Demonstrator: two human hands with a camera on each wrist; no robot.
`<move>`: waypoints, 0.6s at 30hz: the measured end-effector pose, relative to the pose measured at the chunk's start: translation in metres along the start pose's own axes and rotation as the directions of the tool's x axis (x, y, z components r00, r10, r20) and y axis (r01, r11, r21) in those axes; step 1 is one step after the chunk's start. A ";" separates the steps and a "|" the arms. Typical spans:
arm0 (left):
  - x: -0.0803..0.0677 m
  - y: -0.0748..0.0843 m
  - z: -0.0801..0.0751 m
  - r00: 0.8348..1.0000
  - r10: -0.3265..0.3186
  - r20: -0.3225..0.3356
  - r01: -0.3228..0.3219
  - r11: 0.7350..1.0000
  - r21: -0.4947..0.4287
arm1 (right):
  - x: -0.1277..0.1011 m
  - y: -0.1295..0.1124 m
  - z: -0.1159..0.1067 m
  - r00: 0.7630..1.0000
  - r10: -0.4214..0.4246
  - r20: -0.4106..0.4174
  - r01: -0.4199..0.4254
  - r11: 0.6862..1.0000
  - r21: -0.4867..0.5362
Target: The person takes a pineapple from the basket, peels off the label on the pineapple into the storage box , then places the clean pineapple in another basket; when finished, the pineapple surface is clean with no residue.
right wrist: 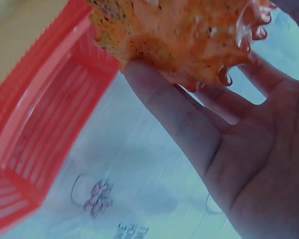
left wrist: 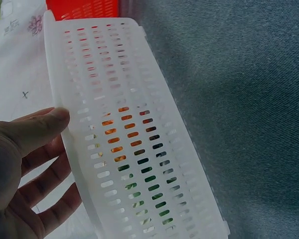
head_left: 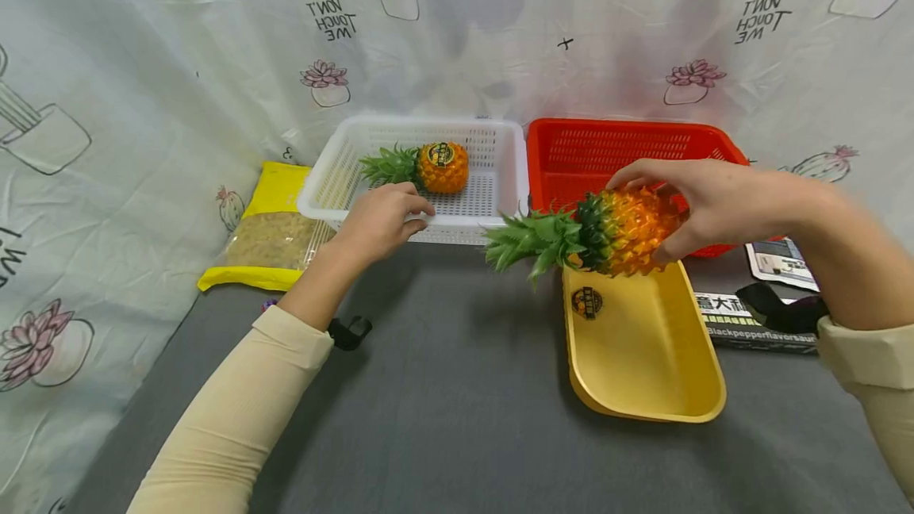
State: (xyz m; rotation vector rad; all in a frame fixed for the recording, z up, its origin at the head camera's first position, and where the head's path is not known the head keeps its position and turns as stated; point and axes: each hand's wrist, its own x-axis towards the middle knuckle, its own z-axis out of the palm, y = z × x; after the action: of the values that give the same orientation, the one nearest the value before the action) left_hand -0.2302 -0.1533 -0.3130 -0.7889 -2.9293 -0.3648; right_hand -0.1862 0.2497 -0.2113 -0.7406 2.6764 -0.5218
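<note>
Pineapple held in the right hand (head_left: 703,201): an orange-yellow plastic pineapple with a green leafy crown (head_left: 603,232) lies on its side in the air, crown pointing left, with the fingers curved over its top and the thumb under its base. The right wrist view shows the thumb (right wrist: 172,117) pressed against the fruit's bumpy orange skin. The pineapple hangs over the far end of a shallow yellow plastic tray (head_left: 643,347), just in front of the near rim of a red slotted plastic basket (head_left: 628,149). The tray rests on a dark grey cloth table surface (head_left: 443,387) and bears a round dark sticker near its far end. The left hand (head_left: 382,220) grasps the near rim of a white slotted plastic basket (head_left: 500,173), thumb on top and fingers over the edge; the left wrist view confirms the thumb (left wrist: 42,127) bearing on the rim. Inside the white basket lies a second, smaller orange plastic pineapple with a green crown (head_left: 428,166), on its side with a round label facing up. The two baskets stand side by side, touching or nearly so. A yellow-edged clear bag of pale grain (head_left: 274,232) lies to the left of the white basket. A black printed carton (head_left: 757,324) lies just right of the tray. A white printed curtain (head_left: 143,86) hangs behind.
</note>
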 end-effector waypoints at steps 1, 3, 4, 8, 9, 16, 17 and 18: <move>0.000 0.000 0.000 1.000 -0.003 -0.004 0.003 1.000 0.003 | 0.001 0.004 -0.003 1.000 0.010 -0.009 -0.010 1.000 0.007; 0.000 0.001 -0.001 1.000 -0.009 -0.003 0.009 1.000 0.008 | 0.004 0.013 -0.009 1.000 0.023 -0.018 -0.023 0.999 0.030; 0.000 0.002 -0.001 1.000 -0.011 -0.001 0.011 1.000 0.011 | 0.006 0.017 -0.012 0.999 0.036 -0.019 -0.035 0.999 0.038; 0.000 0.002 0.000 1.000 -0.018 0.012 0.018 1.000 0.023 | 0.016 0.032 -0.019 0.997 0.076 -0.030 -0.075 0.997 0.035; 0.000 0.002 0.000 1.000 -0.019 0.012 0.019 0.999 0.026 | 0.018 0.036 -0.021 0.996 0.080 -0.035 -0.079 0.996 0.029; -0.001 0.003 0.000 1.000 -0.022 0.000 0.022 0.999 0.043 | 0.037 0.056 -0.028 0.989 0.119 -0.087 -0.119 0.993 0.001; -0.001 0.003 0.000 1.000 -0.023 -0.002 0.023 0.999 0.043 | 0.039 0.059 -0.028 0.988 0.124 -0.092 -0.125 0.992 -0.001; -0.002 0.003 0.000 1.000 -0.023 -0.003 0.023 0.999 0.042 | 0.041 0.062 -0.029 0.986 0.133 -0.097 -0.134 0.991 -0.005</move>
State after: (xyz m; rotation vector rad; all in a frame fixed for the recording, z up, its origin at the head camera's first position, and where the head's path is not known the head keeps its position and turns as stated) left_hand -0.2272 -0.1513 -0.3128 -0.7497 -2.9352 -0.3046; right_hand -0.2570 0.2847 -0.2199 -0.5472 2.7961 -0.5197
